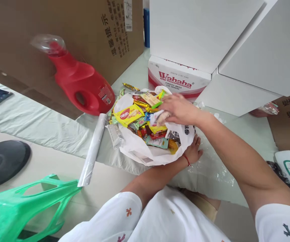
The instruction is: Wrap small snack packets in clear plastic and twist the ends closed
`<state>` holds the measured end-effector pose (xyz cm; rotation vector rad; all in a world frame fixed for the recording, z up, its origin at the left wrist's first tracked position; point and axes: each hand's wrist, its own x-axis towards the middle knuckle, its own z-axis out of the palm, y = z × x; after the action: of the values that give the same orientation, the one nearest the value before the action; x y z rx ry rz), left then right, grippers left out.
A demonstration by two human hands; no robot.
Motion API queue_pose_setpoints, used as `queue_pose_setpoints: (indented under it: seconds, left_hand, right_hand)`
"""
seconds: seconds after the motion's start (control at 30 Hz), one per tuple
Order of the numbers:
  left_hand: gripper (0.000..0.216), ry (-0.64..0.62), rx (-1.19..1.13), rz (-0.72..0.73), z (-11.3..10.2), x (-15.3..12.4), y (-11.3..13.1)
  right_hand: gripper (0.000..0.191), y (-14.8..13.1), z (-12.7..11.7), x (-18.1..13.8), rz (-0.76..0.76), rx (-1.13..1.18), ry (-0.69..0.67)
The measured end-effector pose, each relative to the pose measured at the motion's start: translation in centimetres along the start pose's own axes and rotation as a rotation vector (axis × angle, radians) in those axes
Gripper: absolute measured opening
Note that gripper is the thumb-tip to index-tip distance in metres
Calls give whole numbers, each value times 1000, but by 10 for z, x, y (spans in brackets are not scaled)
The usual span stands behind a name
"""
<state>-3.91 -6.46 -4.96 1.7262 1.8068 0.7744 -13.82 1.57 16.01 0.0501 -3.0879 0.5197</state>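
On the pale cloth (251, 127), our white plastic bag (147, 160) sits wide open, heaped with wrapped snacks, among them a yellow Nabati wafer packet (128, 115). Our right hand (176, 108) reaches across its far right side, fingers closed on a blurred, whitish wrapped packet (161, 118), and hides some of the contents there. Our left hand (194, 150) lies by the bag's right side, partly covered by it, so we cannot tell whether its fingers are apart or together. Things crowd us: a red detergent jug (83, 82) just beside the bag's far left, before a large brown carton (76, 23); directly behind, a Wahaha water carton (177, 79) beneath white boxes (182, 30). Left of the bag, a whitish roll (92, 149) juts past the cloth's edge toward a green plastic stool (31, 201). Crumpled clear plastic (215, 164) spreads at right, below our right forearm.
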Motion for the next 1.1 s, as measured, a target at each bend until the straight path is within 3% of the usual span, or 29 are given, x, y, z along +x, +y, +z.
queue_pose_setpoints:
  seconds: [0.1,0.2,0.27,0.33,0.4,0.5,0.6,0.67,0.77,0.83,0.93,1.0,1.1]
  left_hand:
    - [73,-6,-14,-20,0,1,1]
    - [75,5,40,-26,-2,0,2]
    - [77,11,78,-34,-4,-1,3]
    - [78,23,110,-47,-6,-1,4]
    - [74,38,144,-49,-7,-1,4]
    - [66,54,187,-34,-7,1,3]
    - [64,80,207,-36,-6,1,2]
    - [64,87,217,-54,-6,2,2]
    - [64,93,209,-75,-8,2,2]
    - [63,117,182,-81,-11,1,0]
    - [60,145,117,-112,-16,1,-9]
    - [62,145,79,-126,-19,1,-18]
    - [72,79,66,-81,-25,-1,-30]
  right_hand:
    - [40,-17,-16,-58,174,217,597]
    - [41,-11,-4,-131,410,520,1184]
    - [45,4,25,-180,673,709,1323]
    - [56,20,65,-220,1003,803,1205]
    - [62,34,105,-247,1189,800,1050]
    - [58,48,147,-263,1294,638,825]
    - [48,53,159,-260,1331,340,553]
    - [47,48,156,-257,1314,72,490]
    - [50,22,151,-254,1166,-206,616]
    - [45,-7,157,-252,965,-187,576]
    - [52,-49,181,-244,740,-80,368]
    - [55,-66,201,-237,758,-81,320]
    - [31,-74,224,-231,831,-83,344]
